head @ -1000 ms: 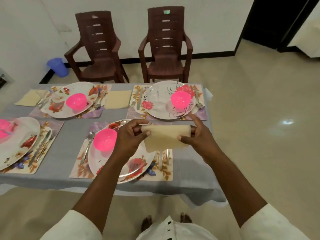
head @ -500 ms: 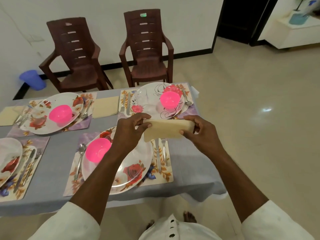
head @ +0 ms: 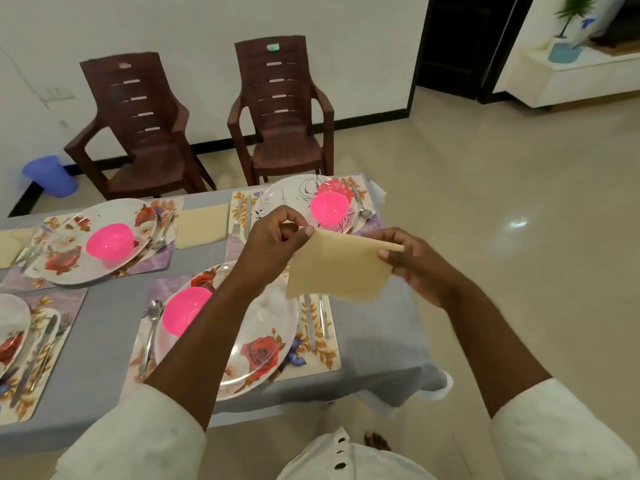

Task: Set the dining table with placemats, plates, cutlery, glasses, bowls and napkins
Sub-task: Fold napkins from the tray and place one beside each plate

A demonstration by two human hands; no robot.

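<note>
A cream napkin [head: 337, 268] hangs in the air above the near right place setting. My left hand [head: 273, 237] pinches its upper left corner and my right hand [head: 412, 258] pinches its upper right corner. Below it lie a floral placemat [head: 327, 351], a rose-patterned plate [head: 263, 344], a pink bowl [head: 181, 315], a spoon [head: 150, 330] on the left, and a knife [head: 310, 323] and fork on the right. Other settings with pink bowls [head: 109, 242] cover the grey table [head: 104, 327]. A folded napkin [head: 202, 225] lies between the two far settings.
Two brown plastic chairs [head: 280, 112] stand behind the table against the white wall. A blue bucket [head: 50, 174] lies on the floor at the far left. The table's right edge [head: 415, 323] drops off beside my right hand, with tiled floor beyond. A dark doorway is at the upper right.
The napkin was held as a narrow folded strip and now hangs open as a larger sheet. Both hands have lifted slightly, and my view has shifted to the right.
</note>
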